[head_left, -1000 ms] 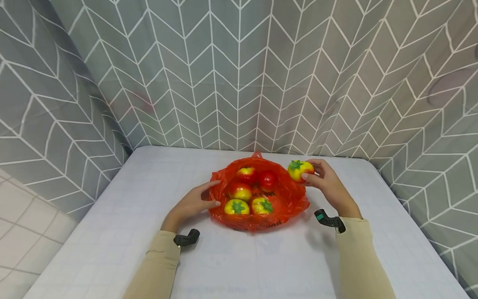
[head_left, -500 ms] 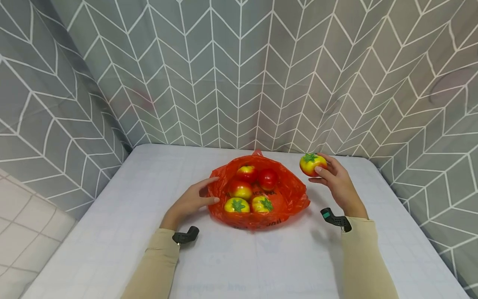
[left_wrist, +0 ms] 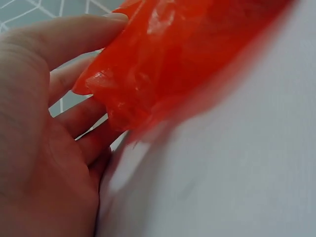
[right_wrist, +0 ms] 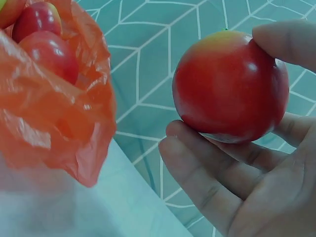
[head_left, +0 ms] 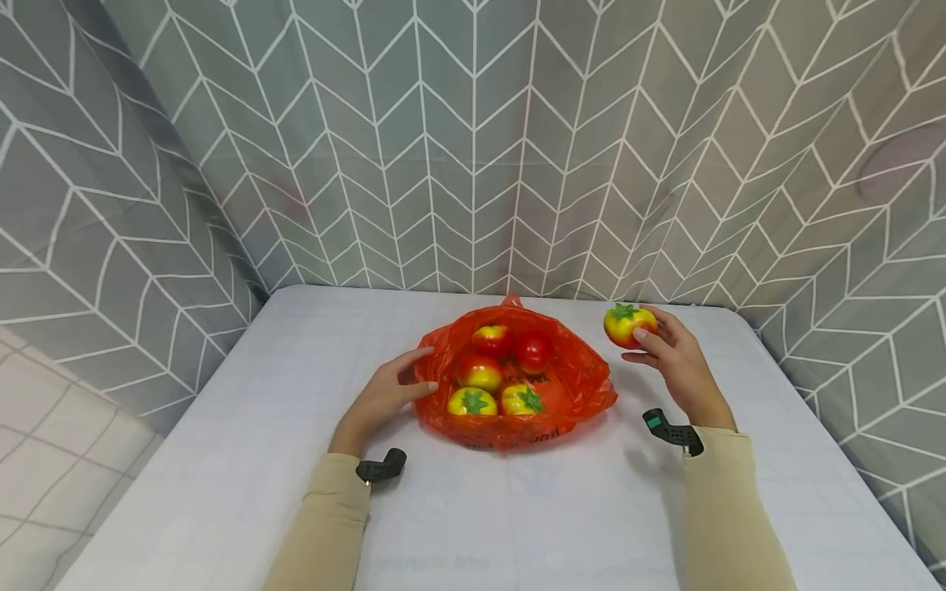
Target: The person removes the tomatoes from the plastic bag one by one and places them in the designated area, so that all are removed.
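A thin red plastic bag (head_left: pixel 572 394) lies mouth-up in the middle of the white table. Inside are two yellow tomatoes with green leafy tops, such as the front tomato (head_left: pixel 473 401), and several glossy red or red-and-yellow round fruits (head_left: pixel 534 351). My left hand (head_left: pixel 384 398) rests at the bag's left edge, thumb and fingers spread apart and touching the plastic (left_wrist: pixel 148 64). Off the bag's right side, above the table, my right hand (head_left: pixel 680 361) grips a red-and-yellow tomato (right_wrist: pixel 229 89) between thumb and fingers. Its green top shows in the head view.
The table (head_left: pixel 458 517) has a white cover. A grey curtain (head_left: pixel 473 164) with white chevron lines hangs behind it and along both sides. Dark wrist straps (head_left: pixel 380 466) sit over the beige sleeves. White floor tiles (head_left: pixel 52 435) show at the left.
My right hand has carried the tomato rightward, from beside the bag's rim to farther off over the table. The left hand stays at the bag's left edge.
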`<state>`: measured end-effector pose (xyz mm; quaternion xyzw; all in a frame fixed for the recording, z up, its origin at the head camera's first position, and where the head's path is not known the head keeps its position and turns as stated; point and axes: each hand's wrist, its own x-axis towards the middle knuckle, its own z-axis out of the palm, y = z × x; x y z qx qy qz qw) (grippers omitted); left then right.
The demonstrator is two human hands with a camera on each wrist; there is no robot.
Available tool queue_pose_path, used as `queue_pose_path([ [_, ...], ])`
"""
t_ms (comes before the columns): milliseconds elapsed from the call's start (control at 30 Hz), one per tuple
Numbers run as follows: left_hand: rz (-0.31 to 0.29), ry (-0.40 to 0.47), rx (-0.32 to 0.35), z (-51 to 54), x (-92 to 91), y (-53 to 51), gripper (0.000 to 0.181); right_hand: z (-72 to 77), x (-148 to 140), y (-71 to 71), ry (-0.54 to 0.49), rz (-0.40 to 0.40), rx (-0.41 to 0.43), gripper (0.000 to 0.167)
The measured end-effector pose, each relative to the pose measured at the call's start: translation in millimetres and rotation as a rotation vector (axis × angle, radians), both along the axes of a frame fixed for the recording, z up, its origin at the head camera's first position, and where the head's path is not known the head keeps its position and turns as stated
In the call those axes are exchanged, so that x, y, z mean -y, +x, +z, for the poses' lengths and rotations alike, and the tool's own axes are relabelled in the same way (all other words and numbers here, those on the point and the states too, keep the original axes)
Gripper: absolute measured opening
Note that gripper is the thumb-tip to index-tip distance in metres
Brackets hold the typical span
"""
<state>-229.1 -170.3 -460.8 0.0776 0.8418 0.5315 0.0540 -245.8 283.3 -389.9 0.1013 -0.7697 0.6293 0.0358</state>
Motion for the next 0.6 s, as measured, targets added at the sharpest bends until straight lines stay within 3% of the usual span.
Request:
queue_pose_path([
  [233, 0.035, 0.081, 0.017, -2.5, -5.5, -0.4, 0.057, -5.3, -8.3, -0.3, -0.03, -0.063, 0.02, 0.068],
  [367, 0.04, 0.083, 0.003, -1.2, -4.8, -0.8, 0.056, -7.0, -9.1, -0.9, -0.009, -0.09, 0.04, 0.071],
  [600, 0.009, 0.087, -0.014, -0.3, -4.5, -5.0, 0.054, -10.4, -15.6, -6.2, 0.045, -0.143, 0.103, 0.077],
])
